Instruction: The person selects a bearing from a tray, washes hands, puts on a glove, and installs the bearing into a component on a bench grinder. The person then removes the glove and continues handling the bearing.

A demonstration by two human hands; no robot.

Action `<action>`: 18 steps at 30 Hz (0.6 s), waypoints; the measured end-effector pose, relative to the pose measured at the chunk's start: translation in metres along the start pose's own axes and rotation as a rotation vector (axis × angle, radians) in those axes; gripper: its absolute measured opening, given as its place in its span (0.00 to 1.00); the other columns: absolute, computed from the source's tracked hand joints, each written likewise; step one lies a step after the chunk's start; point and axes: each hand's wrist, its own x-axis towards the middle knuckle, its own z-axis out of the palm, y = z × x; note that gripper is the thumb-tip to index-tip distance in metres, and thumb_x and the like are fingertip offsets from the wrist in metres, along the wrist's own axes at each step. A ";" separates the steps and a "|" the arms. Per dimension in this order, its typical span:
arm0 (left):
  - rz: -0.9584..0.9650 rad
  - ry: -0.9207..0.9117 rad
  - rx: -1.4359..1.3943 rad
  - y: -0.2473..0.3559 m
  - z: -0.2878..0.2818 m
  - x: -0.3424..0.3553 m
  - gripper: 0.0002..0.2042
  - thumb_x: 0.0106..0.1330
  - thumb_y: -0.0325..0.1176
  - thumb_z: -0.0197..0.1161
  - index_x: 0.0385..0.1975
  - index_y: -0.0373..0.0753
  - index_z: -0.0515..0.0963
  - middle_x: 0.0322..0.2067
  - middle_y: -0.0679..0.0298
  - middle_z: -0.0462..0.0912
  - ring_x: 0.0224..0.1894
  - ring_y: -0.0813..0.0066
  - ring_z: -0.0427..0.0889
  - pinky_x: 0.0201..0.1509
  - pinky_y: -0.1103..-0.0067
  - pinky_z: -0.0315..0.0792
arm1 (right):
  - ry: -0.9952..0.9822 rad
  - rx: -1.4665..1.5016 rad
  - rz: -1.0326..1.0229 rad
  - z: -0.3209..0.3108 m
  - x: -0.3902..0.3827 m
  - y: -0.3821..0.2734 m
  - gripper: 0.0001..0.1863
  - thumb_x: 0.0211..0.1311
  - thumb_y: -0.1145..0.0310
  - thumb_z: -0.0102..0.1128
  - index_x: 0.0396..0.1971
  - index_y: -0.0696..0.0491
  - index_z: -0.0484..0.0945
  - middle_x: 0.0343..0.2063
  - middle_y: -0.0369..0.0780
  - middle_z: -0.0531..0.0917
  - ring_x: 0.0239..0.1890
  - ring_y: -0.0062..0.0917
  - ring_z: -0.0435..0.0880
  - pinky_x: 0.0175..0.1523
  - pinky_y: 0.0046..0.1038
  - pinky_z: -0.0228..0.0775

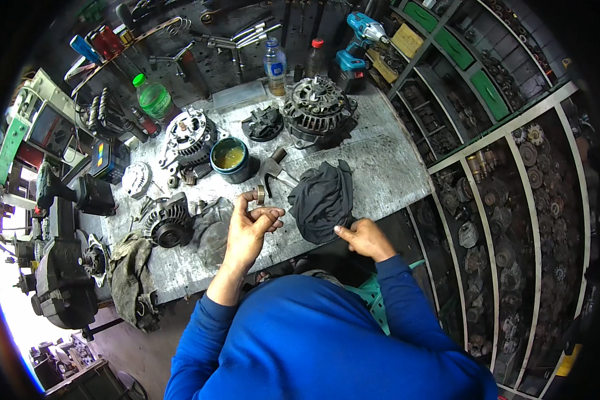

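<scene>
"What is on the left?"
"A left hand point(252, 227), fingers curled, holds a small metal ring point(261, 195) at its fingertips, over the bench point(397, 170). A light but secure pinch would suit it."
"Next?"
"A hammer-like tool point(272, 168), just beside a dark cloth point(323, 200)."
"And rightmost?"
"A right hand point(367, 240) grips the cloth's near edge, thumb uppermost. Gathering loose folds should prevent snagging."

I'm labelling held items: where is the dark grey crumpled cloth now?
In the head view, just right of centre, the cloth is at the near edge of the grey workbench, between the dark-headed claw hammer and the right hand gripping it.
</scene>
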 end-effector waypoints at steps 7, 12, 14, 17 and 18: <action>-0.032 0.011 0.009 -0.001 0.004 0.008 0.22 0.71 0.29 0.64 0.59 0.35 0.62 0.43 0.52 0.87 0.39 0.73 0.85 0.47 0.77 0.78 | 0.350 0.708 -0.459 -0.049 -0.020 -0.038 0.18 0.69 0.57 0.68 0.25 0.56 0.81 0.19 0.31 0.78 0.23 0.16 0.75 0.31 0.23 0.69; 0.015 -0.054 -0.001 -0.006 0.011 0.006 0.21 0.71 0.27 0.63 0.59 0.35 0.62 0.44 0.51 0.87 0.38 0.73 0.85 0.47 0.77 0.79 | 0.102 0.917 -0.216 -0.059 0.003 -0.039 0.19 0.71 0.54 0.64 0.30 0.55 0.78 0.23 0.34 0.82 0.28 0.19 0.83 0.33 0.24 0.74; 0.038 -0.085 -0.004 -0.007 0.008 0.002 0.20 0.72 0.26 0.62 0.59 0.36 0.63 0.44 0.50 0.87 0.38 0.73 0.85 0.46 0.76 0.79 | 0.260 0.219 -0.216 -0.027 0.005 -0.021 0.22 0.65 0.52 0.69 0.32 0.59 0.78 0.24 0.44 0.84 0.31 0.35 0.86 0.38 0.36 0.78; 0.010 0.016 -0.008 -0.006 -0.002 0.000 0.20 0.72 0.26 0.62 0.59 0.37 0.63 0.44 0.50 0.86 0.37 0.73 0.85 0.46 0.77 0.79 | 0.472 -0.099 -0.035 0.016 0.002 0.009 0.23 0.58 0.54 0.75 0.32 0.61 0.79 0.25 0.51 0.84 0.31 0.45 0.85 0.41 0.39 0.77; 0.019 0.042 -0.036 -0.005 -0.006 0.000 0.20 0.72 0.26 0.62 0.59 0.37 0.63 0.44 0.50 0.86 0.37 0.73 0.85 0.45 0.78 0.79 | 0.507 -0.145 -0.045 0.021 0.002 0.015 0.21 0.58 0.56 0.75 0.32 0.61 0.81 0.26 0.52 0.85 0.29 0.45 0.84 0.39 0.39 0.76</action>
